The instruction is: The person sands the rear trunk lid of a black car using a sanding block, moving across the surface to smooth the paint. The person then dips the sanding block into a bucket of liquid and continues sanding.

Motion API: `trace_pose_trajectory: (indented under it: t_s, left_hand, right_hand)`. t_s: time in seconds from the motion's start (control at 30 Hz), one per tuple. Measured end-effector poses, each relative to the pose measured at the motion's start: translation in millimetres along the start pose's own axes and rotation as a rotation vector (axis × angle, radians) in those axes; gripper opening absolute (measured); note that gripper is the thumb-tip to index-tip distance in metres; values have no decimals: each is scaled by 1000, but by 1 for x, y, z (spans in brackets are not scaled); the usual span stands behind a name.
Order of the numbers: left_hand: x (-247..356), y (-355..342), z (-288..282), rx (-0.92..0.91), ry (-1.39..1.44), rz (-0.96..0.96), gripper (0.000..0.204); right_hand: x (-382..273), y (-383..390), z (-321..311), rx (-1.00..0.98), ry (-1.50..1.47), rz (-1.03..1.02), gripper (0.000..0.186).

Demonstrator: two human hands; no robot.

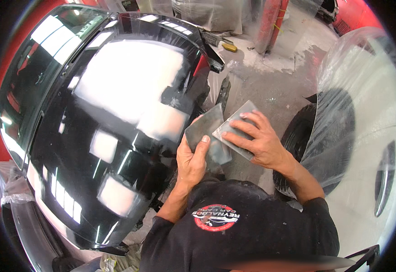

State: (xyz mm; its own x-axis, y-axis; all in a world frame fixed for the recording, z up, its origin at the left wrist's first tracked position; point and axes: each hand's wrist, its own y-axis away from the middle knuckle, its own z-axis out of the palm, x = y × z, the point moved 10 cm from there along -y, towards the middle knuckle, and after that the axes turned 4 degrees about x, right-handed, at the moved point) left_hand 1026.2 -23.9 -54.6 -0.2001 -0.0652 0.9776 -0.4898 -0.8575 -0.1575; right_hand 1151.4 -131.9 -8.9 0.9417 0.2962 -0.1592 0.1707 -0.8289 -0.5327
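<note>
My left hand (192,156) grips a dark grey, flat rectangular plate (204,124), its thumb lying across the near face. In my right hand (263,143) is a lighter grey, thin rectangular plate (243,109), with the fingers spread over its top face. The two plates meet or overlap along their inner edges in front of my chest; whether they touch cannot be made out. To the left of my left hand lies a glossy black car hood (77,136) with several whitish matte patches (125,68) on it.
A car under clear plastic sheeting (370,113) stands close on my right, with a dark tire (297,131) low beside me. Ahead, a red post (270,27) rises from the dusty grey floor (270,81). A small yellow object (229,47) lies near the black car's front.
</note>
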Motion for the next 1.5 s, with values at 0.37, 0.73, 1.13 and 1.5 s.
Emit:
trace_pose_trajectory:
  t_s: [0.37, 0.73, 1.13, 1.5]
  left_hand:
    - [41, -28, -133, 666, 203, 260, 50]
    - [-51, 51, -236, 889, 590, 110, 59]
    - [-71, 33, -227, 697, 817, 52, 58]
    - [-68, 31, -219, 662, 815, -40, 55]
  right_hand:
    - [108, -68, 87, -144, -747, 176, 59]
    - [96, -291, 146, -79, -420, -68, 53]
    - [52, -409, 185, -437, -111, 5, 54]
    - [62, -408, 214, -361, -179, -121, 54]
